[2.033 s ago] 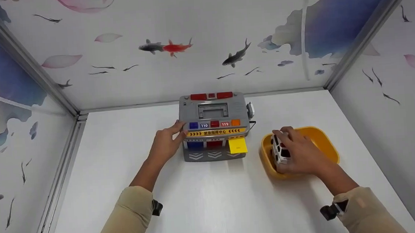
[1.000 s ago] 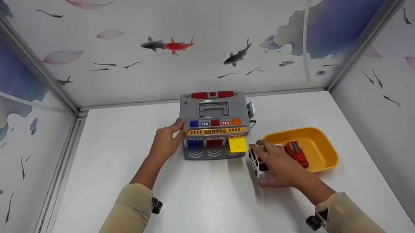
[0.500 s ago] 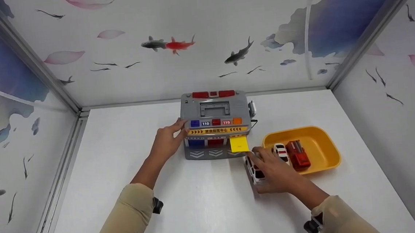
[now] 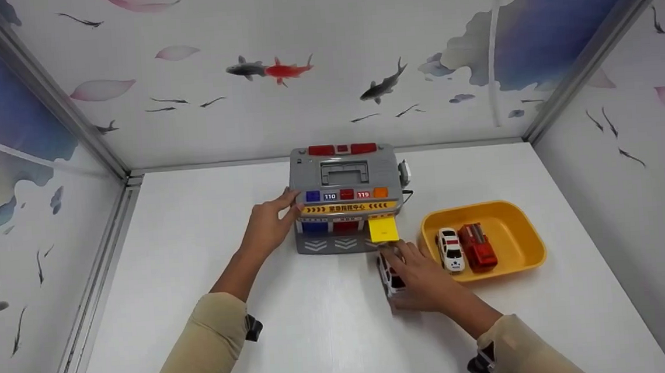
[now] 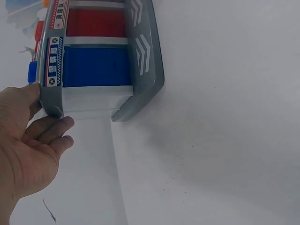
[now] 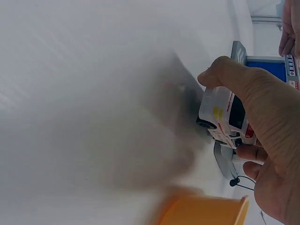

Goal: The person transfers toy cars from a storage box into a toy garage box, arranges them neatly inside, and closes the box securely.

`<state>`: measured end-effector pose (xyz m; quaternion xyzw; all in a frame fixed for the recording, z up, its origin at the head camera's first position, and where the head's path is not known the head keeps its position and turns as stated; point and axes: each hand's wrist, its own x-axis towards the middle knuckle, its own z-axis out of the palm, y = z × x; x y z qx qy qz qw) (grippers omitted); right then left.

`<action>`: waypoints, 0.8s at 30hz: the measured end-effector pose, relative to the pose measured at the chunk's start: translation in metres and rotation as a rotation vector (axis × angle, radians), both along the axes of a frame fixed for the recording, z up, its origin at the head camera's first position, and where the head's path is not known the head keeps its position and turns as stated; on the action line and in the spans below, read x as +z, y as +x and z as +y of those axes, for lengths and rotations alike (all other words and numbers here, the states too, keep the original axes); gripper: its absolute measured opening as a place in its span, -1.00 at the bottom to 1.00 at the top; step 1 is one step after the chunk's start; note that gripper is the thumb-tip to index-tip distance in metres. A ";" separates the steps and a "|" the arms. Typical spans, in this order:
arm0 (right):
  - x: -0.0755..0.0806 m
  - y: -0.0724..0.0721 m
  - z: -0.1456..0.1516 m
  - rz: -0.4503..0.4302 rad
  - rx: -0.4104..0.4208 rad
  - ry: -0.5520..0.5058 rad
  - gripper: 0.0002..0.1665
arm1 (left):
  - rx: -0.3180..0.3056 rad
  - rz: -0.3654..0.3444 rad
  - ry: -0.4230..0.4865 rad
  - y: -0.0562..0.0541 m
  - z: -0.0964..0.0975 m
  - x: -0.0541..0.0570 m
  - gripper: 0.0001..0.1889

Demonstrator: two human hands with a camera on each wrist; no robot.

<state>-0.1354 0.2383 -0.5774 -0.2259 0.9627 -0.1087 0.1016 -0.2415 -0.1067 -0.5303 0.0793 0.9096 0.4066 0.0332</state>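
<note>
Our left hand (image 4: 266,229) pinches the station (image 4: 344,187) edge; our right hand (image 4: 423,276) grips the van (image 6: 218,105), now shifted from the tray (image 4: 515,241) toward the flap (image 4: 383,230). We judge its removal complete.

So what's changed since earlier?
The right hand, still gripping a white toy van, lifted it from the yellow tray leftward toward the grey toy command center, revealing a white toy car beside a red toy fire truck. The left hand stayed on the command center.
</note>
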 end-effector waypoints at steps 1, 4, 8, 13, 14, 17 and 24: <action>-0.002 -0.001 -0.002 0.007 -0.008 0.000 0.29 | 0.001 0.003 -0.004 0.000 0.000 -0.001 -0.46; -0.007 -0.001 -0.007 0.020 -0.027 -0.004 0.26 | 0.009 0.003 -0.007 0.000 -0.001 -0.001 -0.46; -0.011 -0.002 -0.009 0.053 -0.033 0.017 0.25 | 0.009 -0.007 0.000 0.000 0.000 -0.001 -0.47; -0.015 0.000 -0.010 0.087 -0.034 0.022 0.22 | 0.005 -0.019 0.007 0.002 0.002 -0.001 -0.47; -0.015 0.000 -0.010 0.093 -0.035 0.020 0.20 | 0.008 -0.020 0.008 0.002 0.002 -0.001 -0.48; -0.017 0.000 -0.012 0.112 -0.041 0.011 0.17 | 0.013 -0.018 0.007 0.002 0.002 0.000 -0.48; -0.027 0.000 -0.015 0.215 -0.046 -0.020 0.05 | 0.012 -0.006 0.014 0.001 0.002 -0.001 -0.48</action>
